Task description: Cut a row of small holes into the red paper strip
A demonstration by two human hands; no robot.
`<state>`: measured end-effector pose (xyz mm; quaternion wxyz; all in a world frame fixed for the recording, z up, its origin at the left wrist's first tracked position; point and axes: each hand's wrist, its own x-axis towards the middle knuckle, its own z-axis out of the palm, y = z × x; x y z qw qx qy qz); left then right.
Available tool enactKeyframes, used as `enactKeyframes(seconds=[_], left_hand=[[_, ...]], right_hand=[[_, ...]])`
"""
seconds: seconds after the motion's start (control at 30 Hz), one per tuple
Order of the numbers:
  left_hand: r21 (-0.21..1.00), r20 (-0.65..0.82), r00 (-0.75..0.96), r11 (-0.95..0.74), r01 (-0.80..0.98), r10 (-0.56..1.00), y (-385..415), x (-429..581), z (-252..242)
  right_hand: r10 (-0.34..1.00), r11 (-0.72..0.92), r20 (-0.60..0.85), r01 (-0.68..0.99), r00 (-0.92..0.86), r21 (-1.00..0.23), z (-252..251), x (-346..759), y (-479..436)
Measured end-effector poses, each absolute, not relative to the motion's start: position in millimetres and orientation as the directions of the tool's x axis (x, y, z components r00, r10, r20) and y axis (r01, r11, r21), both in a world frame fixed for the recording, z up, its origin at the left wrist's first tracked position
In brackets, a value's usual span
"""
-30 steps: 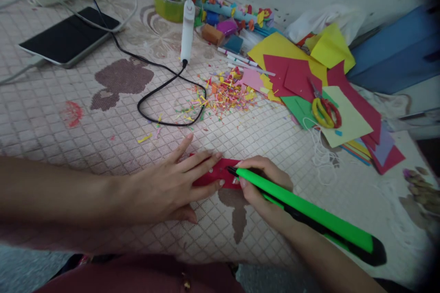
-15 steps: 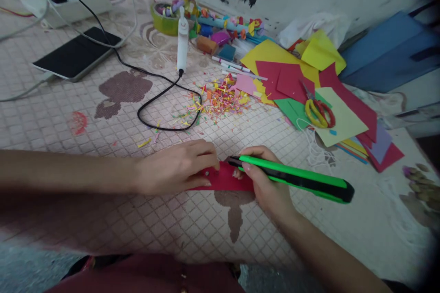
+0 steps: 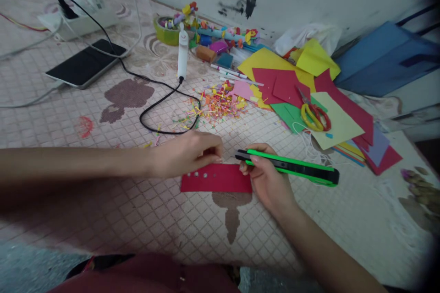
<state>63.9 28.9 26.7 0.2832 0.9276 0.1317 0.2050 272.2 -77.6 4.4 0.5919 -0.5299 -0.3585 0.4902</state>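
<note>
A strip of red paper (image 3: pixel 223 182) lies flat in front of me, with a row of small holes near its upper left edge. My right hand (image 3: pixel 271 181) is closed around a green and black utility knife (image 3: pixel 295 165), its tip pointing left just above the strip's top edge. At the strip's right end, that hand's lower side rests close to the paper. My left hand (image 3: pixel 190 153) hovers at the upper edge of the strip, thumb and fingers pinched together. Whatever may be between those fingertips is too small to make out.
Paper scraps (image 3: pixel 222 100) lie heaped beyond my hands, near a white glue gun (image 3: pixel 183 55) with a black cord. Scissors (image 3: pixel 314 116) rest on coloured paper sheets (image 3: pixel 340 119) at right. A tablet-like device (image 3: pixel 87 64) and a power strip (image 3: pixel 79 20) are at left.
My left hand has lifted off the red strip and moved up, uncovering its row of holes. The knife in my right hand has drawn slightly up, off the paper.
</note>
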Motion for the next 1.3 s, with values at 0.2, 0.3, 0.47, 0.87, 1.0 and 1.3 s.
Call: enactKeyframes(seconds=[0.2, 0.3, 0.47, 0.87, 1.0, 1.3], left_hand=[[0.469, 0.446, 0.754, -0.843, 0.261, 0.482, 91, 75, 44], [0.393, 0.495, 0.712, -0.859, 0.329, 0.499, 121, 77, 53], [0.232, 0.421, 0.802, -0.905, 0.356, 0.423, 102, 63, 50], [0.447, 0.188, 0.909, -0.856, 0.259, 0.373, -4, 36, 24], [0.460, 0.197, 0.900, -0.848, 0.264, 0.388, -2, 39, 20], [0.487, 0.328, 0.879, -0.859, 0.157, 0.346, 11, 39, 13]], right_hand=[[0.932, 0.046, -0.060, -0.282, 0.358, -0.958, 0, 289, -65], [0.914, 0.057, -0.083, -0.327, 0.398, -0.943, -1, 292, -62], [0.916, 0.043, -0.090, -0.320, 0.391, -0.947, -3, 293, -62], [0.938, 0.005, -0.053, -0.167, 0.341, -0.986, 6, 279, -68], [0.936, 0.015, -0.041, -0.156, 0.349, -0.988, 3, 283, -64], [0.923, 0.022, -0.019, -0.104, 0.384, -0.994, 2, 291, -59]])
